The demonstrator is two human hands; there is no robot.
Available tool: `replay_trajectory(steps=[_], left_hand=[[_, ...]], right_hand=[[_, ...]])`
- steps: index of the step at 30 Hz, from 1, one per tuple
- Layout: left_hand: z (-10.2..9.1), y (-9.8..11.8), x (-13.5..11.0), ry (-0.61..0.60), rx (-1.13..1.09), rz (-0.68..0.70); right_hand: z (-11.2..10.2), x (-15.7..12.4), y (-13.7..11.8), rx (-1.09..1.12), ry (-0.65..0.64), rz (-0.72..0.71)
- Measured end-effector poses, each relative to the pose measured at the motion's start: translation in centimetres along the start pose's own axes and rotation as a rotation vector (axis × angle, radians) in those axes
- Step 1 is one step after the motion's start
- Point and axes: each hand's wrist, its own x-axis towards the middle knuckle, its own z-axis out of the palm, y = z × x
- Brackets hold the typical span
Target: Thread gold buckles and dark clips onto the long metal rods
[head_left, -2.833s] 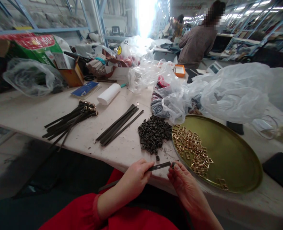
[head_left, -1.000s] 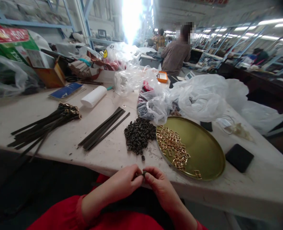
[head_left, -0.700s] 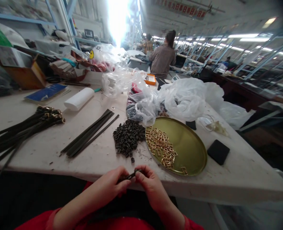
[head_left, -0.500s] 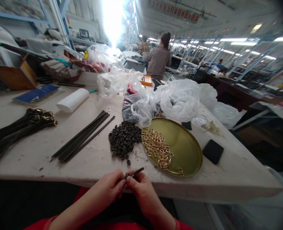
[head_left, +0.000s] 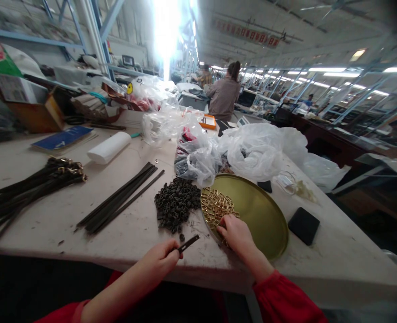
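My left hand [head_left: 164, 256] is closed around a dark strap [head_left: 189, 243], whose slotted end sticks out to the right over the table's front edge. My right hand [head_left: 236, 234] reaches into the round gold tray [head_left: 262, 206], its fingers bent down onto the heap of small gold buckles [head_left: 215, 202]. The fingertips are partly hidden, and whatever they pinch does not show. Left of the tray lies a pile of small dark loops [head_left: 177, 202], with one loop [head_left: 182, 237] apart near my left hand.
Several dark straps [head_left: 119, 202] lie loose at centre left. A bundle of straps with gold buckles [head_left: 63, 170] rests farther left. Clear plastic bags [head_left: 252, 146] crowd behind the tray. A black flat object [head_left: 304, 225] sits at its right. A person [head_left: 224, 94] stands in the background.
My right hand has left the strap and moved right and forward to the buckles in the tray. My left hand keeps the strap, whose slotted end now shows more. The view has shifted slightly.
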Motion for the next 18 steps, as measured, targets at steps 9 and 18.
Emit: replay_trajectory(steps=[9,18], left_hand=[[-0.6,1.4,-0.6,0.068,-0.125,0.024],[0.5,0.8,-1.0,0.008,-0.513,-0.047]], right_hand=[[-1.1,-3.4,-4.1,0.269,0.07,-0.266],[0.0,-7.3,-9.0,0.927,0.026,-0.182]])
